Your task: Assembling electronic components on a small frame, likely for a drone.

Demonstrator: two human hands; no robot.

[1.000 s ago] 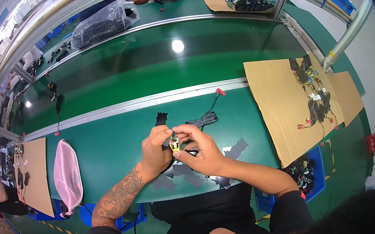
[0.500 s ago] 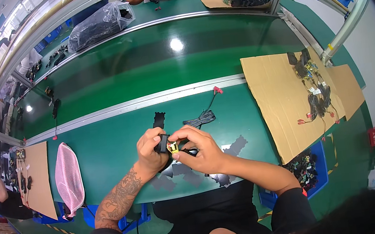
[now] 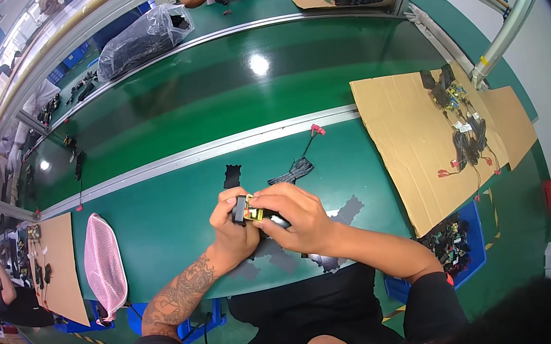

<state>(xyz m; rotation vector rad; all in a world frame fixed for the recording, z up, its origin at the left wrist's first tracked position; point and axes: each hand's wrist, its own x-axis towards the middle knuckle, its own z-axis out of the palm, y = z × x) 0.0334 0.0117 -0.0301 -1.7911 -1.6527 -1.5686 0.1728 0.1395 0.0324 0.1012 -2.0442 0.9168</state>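
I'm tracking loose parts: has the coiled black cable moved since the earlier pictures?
No: judged against the metal rail, the coiled black cable shows no shift either way; only the view drifted.

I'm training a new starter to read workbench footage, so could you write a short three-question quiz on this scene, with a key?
1. True or false: the left hand grips a black case while the right hand pinches a small yellow part next to it.
2. Fill in the gap: the pink mesh bag lies on the person's ____ side of the table.
3. Multiple choice: beyond the hands lies a coiled black cable. What colour is the connector at its far end?
A) Blue
B) Red
C) White

Key: 1 true; 2 left; 3 B.
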